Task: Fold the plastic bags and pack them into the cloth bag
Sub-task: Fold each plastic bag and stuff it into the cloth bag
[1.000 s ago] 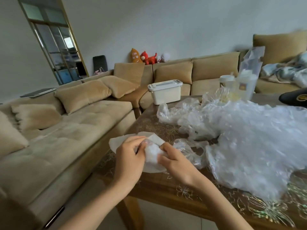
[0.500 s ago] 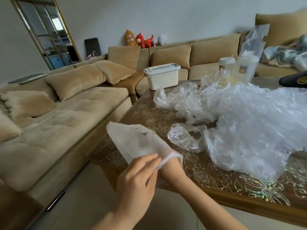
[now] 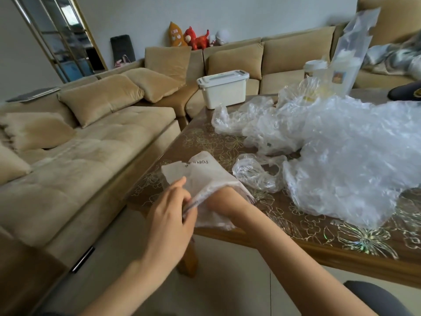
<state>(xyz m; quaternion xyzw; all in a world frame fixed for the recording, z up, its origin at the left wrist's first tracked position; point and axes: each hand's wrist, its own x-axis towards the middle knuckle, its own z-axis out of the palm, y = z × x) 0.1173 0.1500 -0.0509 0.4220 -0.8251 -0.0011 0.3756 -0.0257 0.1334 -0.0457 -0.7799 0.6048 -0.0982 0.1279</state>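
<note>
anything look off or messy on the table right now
Nothing looks spilled or broken. The only mess is the plastic bags, a crumpled, unfolded heap sprawling over the right side of the table; one small crumpled bag lies apart, beside the cloth bag the left hand grips.

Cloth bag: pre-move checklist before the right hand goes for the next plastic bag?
1. Mouth held open: ok. The left hand grips the rim of the cloth bag.
2. Right hand free: not ok. The right wrist enters the mouth; the hand is hidden inside.
3. Folded bag seated inside: cannot tell, contents hidden.
4. Bag supported: ok. It lies on the table, close to the near edge.
5. Next bag available: ok. A small crumpled plastic bag lies right beside it, with the big pile behind.
</note>
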